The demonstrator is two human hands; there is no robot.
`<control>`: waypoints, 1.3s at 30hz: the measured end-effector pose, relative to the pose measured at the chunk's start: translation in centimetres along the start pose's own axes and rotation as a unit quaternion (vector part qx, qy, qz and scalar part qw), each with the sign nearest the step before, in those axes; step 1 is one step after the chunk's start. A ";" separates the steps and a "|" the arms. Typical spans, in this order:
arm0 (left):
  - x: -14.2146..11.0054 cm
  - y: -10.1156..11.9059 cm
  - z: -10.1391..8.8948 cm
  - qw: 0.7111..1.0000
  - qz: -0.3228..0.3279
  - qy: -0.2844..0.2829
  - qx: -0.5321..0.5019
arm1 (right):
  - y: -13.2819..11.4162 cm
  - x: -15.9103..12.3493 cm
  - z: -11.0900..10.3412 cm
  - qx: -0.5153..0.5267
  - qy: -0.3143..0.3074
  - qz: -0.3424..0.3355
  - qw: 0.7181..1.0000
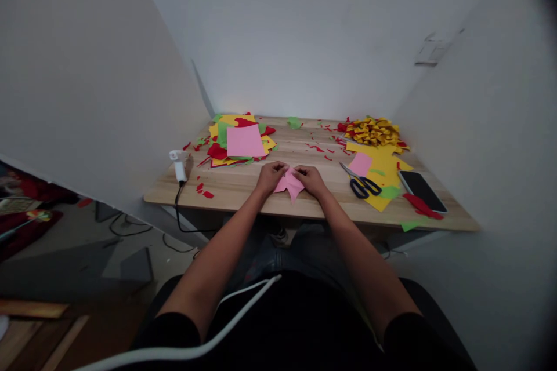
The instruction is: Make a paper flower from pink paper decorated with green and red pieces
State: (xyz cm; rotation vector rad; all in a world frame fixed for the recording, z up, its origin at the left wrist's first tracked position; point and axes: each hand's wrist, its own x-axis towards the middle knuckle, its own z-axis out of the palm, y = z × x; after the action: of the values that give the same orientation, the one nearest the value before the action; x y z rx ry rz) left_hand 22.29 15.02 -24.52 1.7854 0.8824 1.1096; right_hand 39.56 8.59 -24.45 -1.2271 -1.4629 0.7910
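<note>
Both hands hold a folded pink paper piece (293, 186) near the front edge of the wooden table. My left hand (272, 176) pinches its upper left side, and my right hand (310, 178) pinches the upper right side. Pointed flaps of the paper spread downward between the hands. To the right lie scissors (364, 186) with dark handles, their blades pointing to the back left over a smaller pink sheet (360, 163). A larger pink sheet (245, 142) tops a pile of coloured paper at the back left.
A white glue gun (178, 167) stands at the table's left, its cord hanging over the front edge. On the right are yellow sheets (385, 162), a bunch of yellow pieces (373, 130) and a phone (422, 190). Red and green scraps dot the tabletop (300, 151).
</note>
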 end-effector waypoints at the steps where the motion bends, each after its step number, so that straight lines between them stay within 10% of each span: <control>1: 0.0 -0.1 0.0 1.000 0.001 0.003 -0.001 | 0.0 0.0 0.0 0.000 0.005 0.002 1.000; 28: -0.3 -0.4 0.0 0.999 0.025 -0.044 0.002 | 0.5 0.0 0.1 -0.016 0.045 0.014 0.999; 39: -0.8 2.7 -1.7 0.991 0.031 0.131 0.003 | 0.4 0.1 0.0 -0.034 0.050 0.015 0.998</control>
State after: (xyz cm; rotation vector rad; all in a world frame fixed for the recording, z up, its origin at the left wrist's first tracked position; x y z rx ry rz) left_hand 20.77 13.69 -21.93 1.7060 0.9901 1.4070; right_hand 39.72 8.74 -24.82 -1.3239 -1.4029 0.6958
